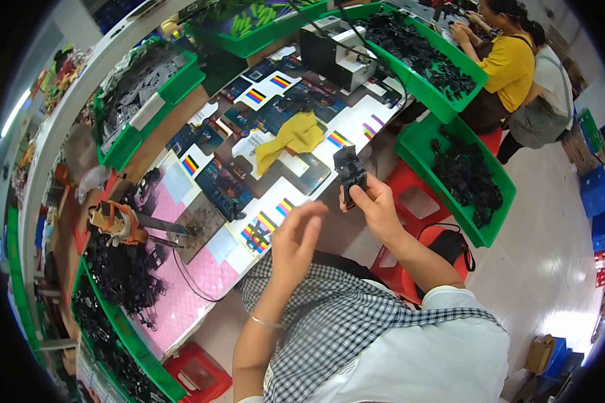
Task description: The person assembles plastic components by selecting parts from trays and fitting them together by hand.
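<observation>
My right hand [376, 205] grips a black plastic part [349, 168] just past the table's near edge, with the thumb pressed against its lower end. The part stands up out of the fingers, and its finer detail is too small to tell. Lower and to its left, my left hand [297, 245] hangs in the air with nothing in it, fingers loosely bent and thumb apart. Beneath and left of that hand, small black parts [255, 236] lie on the printed sheets covering the table [299, 191]. A crumpled yellow cloth [290, 140] rests farther back.
A tool wrapped in orange tape [124, 225] stands at the left, beside a heap of black parts [117, 269]. Green bins [497, 232] of parts surround the table. Red stools [410, 201] are at the right. A grey machine [339, 57] sits behind; a person in yellow [507, 70] works beyond.
</observation>
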Demonstrator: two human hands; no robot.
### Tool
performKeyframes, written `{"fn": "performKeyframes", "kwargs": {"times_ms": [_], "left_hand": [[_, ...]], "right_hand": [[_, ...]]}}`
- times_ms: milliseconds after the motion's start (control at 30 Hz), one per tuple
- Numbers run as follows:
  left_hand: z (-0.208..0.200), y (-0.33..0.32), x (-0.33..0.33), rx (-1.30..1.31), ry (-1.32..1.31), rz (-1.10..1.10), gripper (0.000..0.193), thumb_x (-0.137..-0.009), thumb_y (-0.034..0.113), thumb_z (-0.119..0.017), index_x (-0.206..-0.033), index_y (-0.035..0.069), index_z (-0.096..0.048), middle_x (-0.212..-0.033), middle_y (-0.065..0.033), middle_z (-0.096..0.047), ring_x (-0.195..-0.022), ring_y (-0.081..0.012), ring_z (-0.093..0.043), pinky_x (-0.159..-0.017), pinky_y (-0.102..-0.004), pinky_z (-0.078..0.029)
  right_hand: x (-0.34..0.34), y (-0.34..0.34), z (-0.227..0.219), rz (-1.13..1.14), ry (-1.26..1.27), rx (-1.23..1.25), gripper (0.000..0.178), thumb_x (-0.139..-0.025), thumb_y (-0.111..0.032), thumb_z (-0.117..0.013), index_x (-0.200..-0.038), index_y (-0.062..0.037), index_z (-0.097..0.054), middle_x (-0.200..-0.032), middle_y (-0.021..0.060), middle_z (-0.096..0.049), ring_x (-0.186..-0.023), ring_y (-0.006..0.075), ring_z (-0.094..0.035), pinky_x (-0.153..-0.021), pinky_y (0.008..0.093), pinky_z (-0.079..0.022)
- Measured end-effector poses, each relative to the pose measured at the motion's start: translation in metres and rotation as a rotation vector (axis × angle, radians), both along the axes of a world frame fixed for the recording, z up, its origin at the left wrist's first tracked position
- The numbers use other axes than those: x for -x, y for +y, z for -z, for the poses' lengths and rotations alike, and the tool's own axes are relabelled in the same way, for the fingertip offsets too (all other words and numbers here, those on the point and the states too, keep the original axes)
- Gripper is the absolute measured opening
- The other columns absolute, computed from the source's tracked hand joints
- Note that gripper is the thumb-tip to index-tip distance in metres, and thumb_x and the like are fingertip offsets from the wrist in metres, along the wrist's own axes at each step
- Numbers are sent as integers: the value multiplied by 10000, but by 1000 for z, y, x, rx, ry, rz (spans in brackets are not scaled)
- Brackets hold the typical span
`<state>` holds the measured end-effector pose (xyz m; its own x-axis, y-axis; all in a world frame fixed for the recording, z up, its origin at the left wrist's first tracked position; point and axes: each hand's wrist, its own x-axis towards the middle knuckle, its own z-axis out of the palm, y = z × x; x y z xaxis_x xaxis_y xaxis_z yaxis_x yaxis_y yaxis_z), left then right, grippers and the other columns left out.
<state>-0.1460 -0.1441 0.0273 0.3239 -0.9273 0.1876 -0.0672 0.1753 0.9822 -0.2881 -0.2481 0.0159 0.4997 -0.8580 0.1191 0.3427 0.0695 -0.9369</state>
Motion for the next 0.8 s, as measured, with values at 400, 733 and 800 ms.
{"fn": "performKeyframes", "kwargs": {"times_ms": [400, 733, 800], "left_hand": [[40, -41, 0, 6, -490, -108, 314, -833, 31, -576, -1140, 10, -513, -1124, -172, -522, -1050, -316, -512, -861, -376, -438], [66, -47, 2, 128, -919, -25, 313, -698, -45, -649, -986, 64, -599, -1167, -138, -495, -1085, -343, -447, -916, -403, -389], [60, -48, -5, 95, -781, 28, 268, -735, -36, -609, -988, 51, -602, -1162, -153, -503, -1119, -372, -423, -948, -457, -357]], "right_hand": [[39, -184, -1, 418, 46, 149, 200, -906, -261, -565, -896, -62, -549, -745, 41, -590, -642, 106, -578, -552, 249, -478], [158, -418, 11, 799, -250, -396, 247, -913, -301, -542, -863, -59, -524, -729, 30, -563, -607, 146, -553, -500, 274, -458], [158, -425, 21, 746, -371, -384, 265, -946, -301, -462, -862, -52, -499, -695, 25, -518, -533, 137, -476, -451, 252, -386]]}}
